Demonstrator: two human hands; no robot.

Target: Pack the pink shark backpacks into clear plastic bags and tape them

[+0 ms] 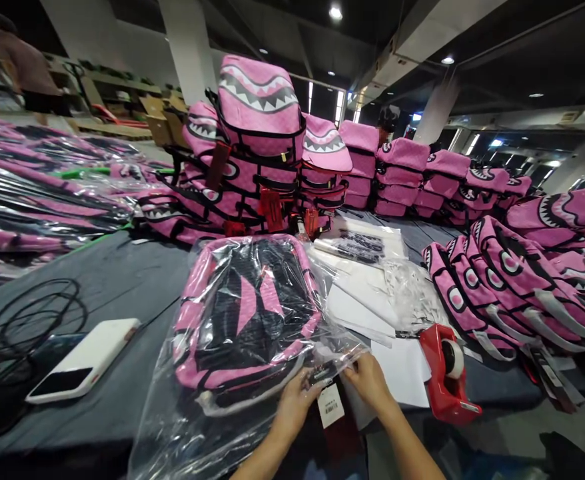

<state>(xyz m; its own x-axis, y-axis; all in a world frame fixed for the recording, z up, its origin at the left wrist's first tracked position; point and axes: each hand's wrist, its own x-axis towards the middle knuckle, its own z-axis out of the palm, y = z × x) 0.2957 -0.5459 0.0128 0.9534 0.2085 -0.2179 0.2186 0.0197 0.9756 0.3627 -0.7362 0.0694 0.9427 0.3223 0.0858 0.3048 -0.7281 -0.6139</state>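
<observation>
A pink and black backpack [247, 300] lies on the table inside a clear plastic bag [167, 427], its straps side facing up. Near the bag's right side, my left hand [295, 400] pinches the gathered plastic. My right hand [370, 381] grips the same plastic a little to the right, and the film stretches between both hands. Just below my left fingers hangs a white barcode tag [330, 405], with a dark red tag [342, 437] under it. The exact hold of some fingertips is hidden by the film.
Pink backpacks [260, 100] are stacked behind, with more [497, 273] at the right. A red tape dispenser [447, 373] stands beside white papers [400, 373]. At left lie a white power bank [85, 360], black cables [37, 307] and bagged packs [32, 200]. One person [25, 63] is far left.
</observation>
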